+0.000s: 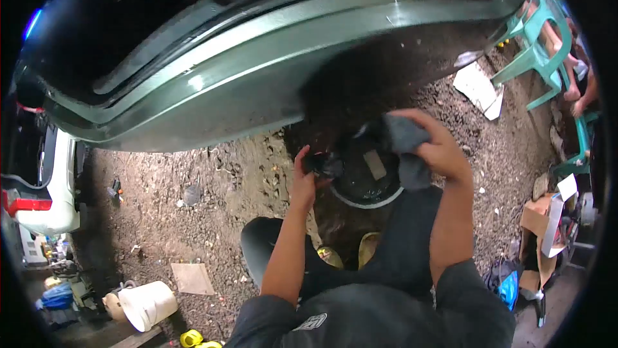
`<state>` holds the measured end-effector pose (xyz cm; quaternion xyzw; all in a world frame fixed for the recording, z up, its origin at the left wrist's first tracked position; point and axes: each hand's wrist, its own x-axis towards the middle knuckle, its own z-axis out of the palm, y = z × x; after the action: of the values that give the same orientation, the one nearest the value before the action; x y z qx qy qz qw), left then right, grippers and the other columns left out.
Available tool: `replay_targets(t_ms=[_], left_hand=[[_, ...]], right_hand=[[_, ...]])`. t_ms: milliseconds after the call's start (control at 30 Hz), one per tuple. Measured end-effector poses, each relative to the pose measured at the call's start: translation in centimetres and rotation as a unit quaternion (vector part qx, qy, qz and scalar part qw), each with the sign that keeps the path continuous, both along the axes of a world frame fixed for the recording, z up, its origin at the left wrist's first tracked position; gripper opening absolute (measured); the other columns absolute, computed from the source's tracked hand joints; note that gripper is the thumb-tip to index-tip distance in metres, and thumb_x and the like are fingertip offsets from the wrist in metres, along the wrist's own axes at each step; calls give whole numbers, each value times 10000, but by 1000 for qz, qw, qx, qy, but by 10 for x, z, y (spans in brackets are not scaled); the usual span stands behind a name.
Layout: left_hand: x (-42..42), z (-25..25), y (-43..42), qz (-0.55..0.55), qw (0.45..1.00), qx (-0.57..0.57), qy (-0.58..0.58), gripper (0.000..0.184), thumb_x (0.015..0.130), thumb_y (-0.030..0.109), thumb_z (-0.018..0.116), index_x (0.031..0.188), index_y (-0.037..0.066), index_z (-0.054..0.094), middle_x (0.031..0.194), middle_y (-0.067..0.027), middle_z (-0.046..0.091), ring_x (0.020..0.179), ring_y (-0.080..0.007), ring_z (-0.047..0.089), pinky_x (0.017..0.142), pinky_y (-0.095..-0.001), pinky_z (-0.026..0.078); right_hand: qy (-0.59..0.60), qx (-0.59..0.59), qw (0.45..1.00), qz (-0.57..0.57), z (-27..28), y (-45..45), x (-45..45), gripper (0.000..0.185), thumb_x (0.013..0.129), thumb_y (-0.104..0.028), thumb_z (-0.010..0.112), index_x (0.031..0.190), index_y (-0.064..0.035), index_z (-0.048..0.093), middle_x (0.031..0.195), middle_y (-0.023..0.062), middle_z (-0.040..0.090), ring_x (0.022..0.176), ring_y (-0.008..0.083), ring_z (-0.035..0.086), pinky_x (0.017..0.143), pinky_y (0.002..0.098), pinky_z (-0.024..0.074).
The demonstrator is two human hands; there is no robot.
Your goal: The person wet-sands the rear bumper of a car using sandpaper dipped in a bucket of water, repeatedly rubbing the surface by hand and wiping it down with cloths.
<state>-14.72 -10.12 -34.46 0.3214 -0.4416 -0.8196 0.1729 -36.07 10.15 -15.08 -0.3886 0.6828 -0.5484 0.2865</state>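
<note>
My left hand point(305, 177) is closed round a small dark object point(327, 166) at the left side of a round dark basin point(368, 204). In my right hand point(438, 145) is a grey cloth point(407, 134), part of which hangs down over the basin's right rim. A tan rectangular block point(374, 164) shows inside the basin between my hands. The basin sits on the ground in front of my feet, below the edge of a vehicle's bumper point(244, 84).
Green plastic chairs point(537, 32) and a person's bare legs point(566, 68) are at the upper right. A cardboard box point(537, 219) stands at the right. At the lower left are a white bucket point(148, 305) and a flat tan piece point(192, 278).
</note>
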Motion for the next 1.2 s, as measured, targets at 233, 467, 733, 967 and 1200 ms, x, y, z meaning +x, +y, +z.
replay_targets(t_ms=[233,467,733,967,1200], left_hand=[[26,-49,-11,110,994,2,-23,411,859,-13,511,1261,70,515,1218,-124,577,1014,-210,599,752,-385,602],[49,-48,-13,206,962,181,19,291,898,35,555,1186,3,525,1086,-140,617,919,-290,677,740,-375,592],[27,-86,-32,264,902,341,33,327,960,86,546,1262,-22,484,1184,-180,595,1007,-333,662,871,-399,597],[20,-78,-22,152,951,254,90,451,908,286,737,1273,109,540,1232,-33,552,986,-249,577,878,-381,547],[11,-73,-24,117,975,188,5,611,906,350,737,1360,71,437,1311,-111,521,1046,-263,618,910,-406,554]], right_hand=[[112,-186,965,-146,167,-89,-21,349,875,-172,669,1187,-18,641,1010,16,657,960,107,584,861,261,458],[388,73,899,-190,184,-218,-75,562,860,-410,519,1232,-1,622,1124,215,687,1082,384,635,947,454,458],[393,121,894,-181,171,-234,-105,609,853,-417,515,1292,-3,594,1250,243,641,1193,397,585,1014,413,420],[369,62,919,-126,164,-238,-116,559,885,-379,507,1259,27,596,1168,187,666,1095,303,606,979,365,423],[343,-2,933,-105,171,-216,-84,399,914,-225,543,1176,64,629,1033,187,708,972,277,670,877,394,494]])
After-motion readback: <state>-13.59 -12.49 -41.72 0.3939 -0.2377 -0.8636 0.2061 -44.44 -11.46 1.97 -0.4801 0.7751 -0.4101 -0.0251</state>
